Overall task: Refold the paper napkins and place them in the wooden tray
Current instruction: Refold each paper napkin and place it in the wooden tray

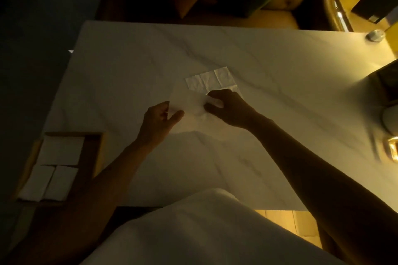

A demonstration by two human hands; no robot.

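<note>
On the white marble table [280, 66], the right hand [230, 107] pinched a thin white paper napkin [212, 80] at its near edge; the left hand [158, 122] hovered near, fingers apart. The wooden tray [91, 157] overhung the near-left edge, dimly lit.

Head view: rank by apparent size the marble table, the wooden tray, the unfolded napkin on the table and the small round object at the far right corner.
1. marble table
2. wooden tray, though it lies nearer the camera
3. unfolded napkin, partly hidden by the right hand
4. small round object, farthest away
</note>
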